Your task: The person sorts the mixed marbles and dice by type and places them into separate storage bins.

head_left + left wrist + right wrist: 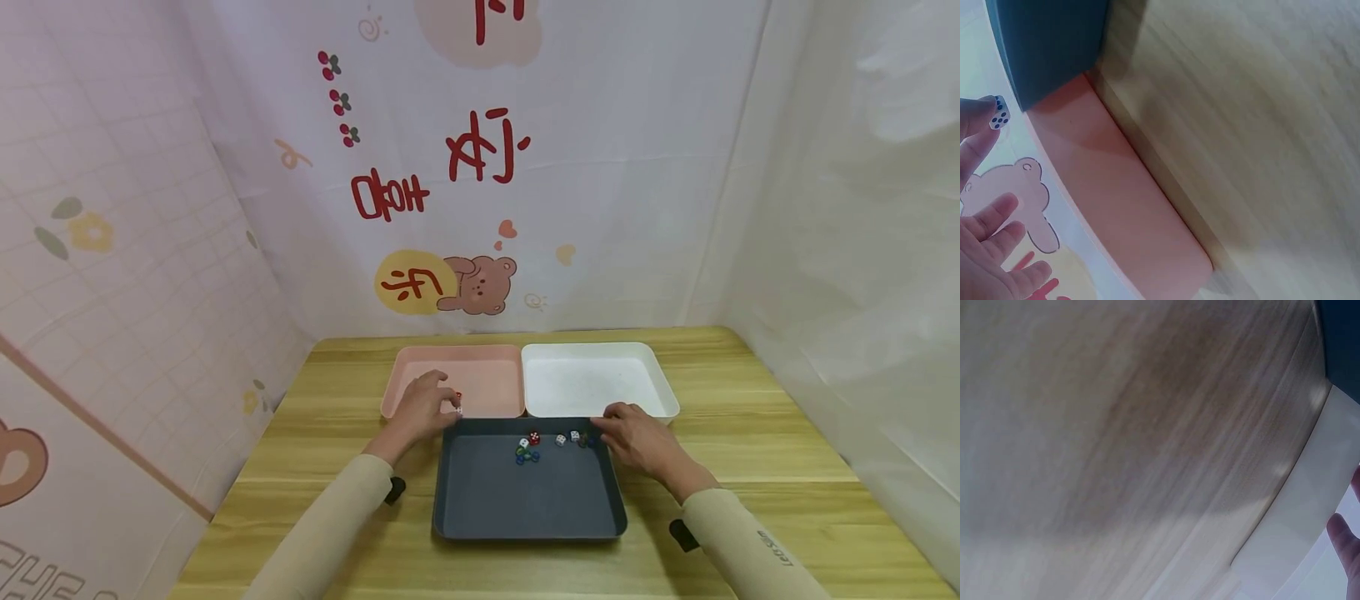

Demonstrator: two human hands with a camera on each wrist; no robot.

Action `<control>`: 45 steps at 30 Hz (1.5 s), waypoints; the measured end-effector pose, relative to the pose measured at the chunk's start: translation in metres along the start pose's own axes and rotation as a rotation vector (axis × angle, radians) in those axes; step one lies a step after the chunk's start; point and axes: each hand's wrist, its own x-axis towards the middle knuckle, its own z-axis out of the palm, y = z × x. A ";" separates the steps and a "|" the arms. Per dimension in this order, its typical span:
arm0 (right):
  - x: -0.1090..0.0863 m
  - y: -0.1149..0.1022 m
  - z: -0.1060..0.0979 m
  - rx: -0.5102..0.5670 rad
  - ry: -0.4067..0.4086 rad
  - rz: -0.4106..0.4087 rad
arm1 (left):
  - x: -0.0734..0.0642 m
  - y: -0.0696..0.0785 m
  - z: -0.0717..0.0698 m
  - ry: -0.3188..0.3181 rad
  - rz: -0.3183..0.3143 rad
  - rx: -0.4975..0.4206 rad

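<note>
My left hand is over the near edge of the pink tray. Its thumb and forefinger pinch a white die with dark blue dots, while the other fingers spread loosely. A small red thing shows beside these fingers. At the far right corner of the dark grey tray, my right hand has its fingertips near the rim; whether they hold anything is hidden. Inside the dark tray along the far side are white dice, a red die and several small blue and green pieces.
A white tray stands right of the pink one, their sides meeting. The dark tray sits in front of both. All stand on a wood-grain table, with printed cloth hanging behind and at the sides.
</note>
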 end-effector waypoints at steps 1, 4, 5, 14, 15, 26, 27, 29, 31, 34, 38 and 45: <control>0.000 0.000 0.000 0.000 -0.004 0.001 | 0.000 -0.001 0.000 0.000 -0.012 -0.002; 0.000 0.000 -0.001 0.001 -0.007 -0.004 | 0.002 -0.005 -0.001 -0.007 -0.055 -0.004; 0.000 0.000 -0.001 0.002 -0.003 -0.005 | 0.002 -0.007 -0.001 -0.005 -0.065 -0.004; 0.000 0.000 0.001 0.004 0.004 0.003 | 0.004 -0.018 -0.004 -0.006 -0.121 0.010; 0.000 0.000 0.002 0.002 -0.002 0.008 | 0.005 -0.019 -0.004 -0.001 -0.117 0.019; 0.000 0.001 0.002 -0.008 -0.020 0.019 | 0.014 -0.028 -0.001 -0.032 -0.145 0.056; 0.000 0.001 0.003 -0.006 -0.017 0.018 | 0.015 -0.028 -0.001 -0.037 -0.149 0.056; -0.001 0.001 0.003 -0.014 -0.010 0.010 | 0.016 -0.029 0.000 -0.040 -0.152 0.064; -0.001 0.001 0.003 -0.012 -0.004 0.005 | 0.017 -0.029 0.002 -0.042 -0.155 0.069; -0.001 0.000 0.003 -0.012 -0.001 0.006 | 0.019 -0.029 0.003 -0.051 -0.167 0.064; -0.001 -0.001 0.001 -0.006 -0.002 0.011 | 0.022 -0.029 0.006 -0.070 -0.189 0.052; 0.000 0.000 0.002 -0.004 -0.017 0.010 | 0.025 -0.026 0.010 -0.089 -0.195 0.051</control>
